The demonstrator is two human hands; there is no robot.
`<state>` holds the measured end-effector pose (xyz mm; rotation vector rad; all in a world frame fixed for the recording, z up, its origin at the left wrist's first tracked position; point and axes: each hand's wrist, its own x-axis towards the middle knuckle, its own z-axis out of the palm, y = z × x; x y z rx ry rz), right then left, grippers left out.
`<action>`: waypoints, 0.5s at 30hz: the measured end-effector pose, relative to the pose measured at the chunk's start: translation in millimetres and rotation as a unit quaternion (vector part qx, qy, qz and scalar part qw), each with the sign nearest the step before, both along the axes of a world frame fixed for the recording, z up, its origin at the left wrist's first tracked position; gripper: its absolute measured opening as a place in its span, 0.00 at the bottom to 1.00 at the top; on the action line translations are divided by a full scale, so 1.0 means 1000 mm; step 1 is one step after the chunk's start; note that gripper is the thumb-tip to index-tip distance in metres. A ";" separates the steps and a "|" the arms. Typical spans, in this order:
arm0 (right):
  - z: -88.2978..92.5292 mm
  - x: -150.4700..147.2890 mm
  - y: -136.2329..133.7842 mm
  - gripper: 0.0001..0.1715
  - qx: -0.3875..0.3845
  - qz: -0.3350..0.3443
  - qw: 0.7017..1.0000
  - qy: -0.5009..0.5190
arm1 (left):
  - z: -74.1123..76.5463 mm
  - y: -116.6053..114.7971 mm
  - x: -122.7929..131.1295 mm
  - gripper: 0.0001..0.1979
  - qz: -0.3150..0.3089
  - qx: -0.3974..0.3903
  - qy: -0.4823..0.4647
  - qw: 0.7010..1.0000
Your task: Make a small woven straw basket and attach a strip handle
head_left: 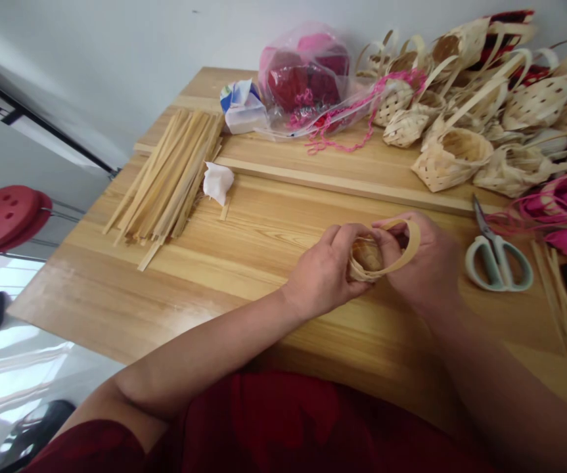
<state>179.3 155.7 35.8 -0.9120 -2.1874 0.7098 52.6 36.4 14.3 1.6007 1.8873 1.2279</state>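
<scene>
A small woven basket (366,257) of pale strips sits between my hands, and its curved strip handle (412,244) loops up to the right. My left hand (323,270) wraps the basket's body from the left. My right hand (424,259) holds the far side, with its fingers at the handle. Much of the weave is hidden behind my fingers. To the right of that hand lie scissors with pale green handles (497,259). A bundle of flat pale weaving strips (167,174) rests further left on the wooden table (165,289).
Several woven baskets (453,159) are heaped at the table's far right, beside pink ribbon (564,203). A plastic bag of red and pink material (305,82), a white tissue (218,182) and a raised wooden lath (342,187) lie on the table. A red stool (2,217) stands beyond the left edge.
</scene>
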 end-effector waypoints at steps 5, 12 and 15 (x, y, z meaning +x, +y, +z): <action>-0.001 0.000 -0.002 0.05 -0.005 -0.007 1.000 0.021 | -0.003 0.000 0.000 0.35 0.005 -0.001 -0.009 1.000; -0.003 0.000 0.001 0.04 0.004 0.004 0.999 0.047 | -0.006 0.002 -0.001 0.36 0.003 -0.001 -0.011 1.000; -0.002 -0.001 0.004 0.06 0.002 0.029 0.999 0.034 | -0.006 0.002 0.000 0.35 0.000 0.012 -0.016 1.000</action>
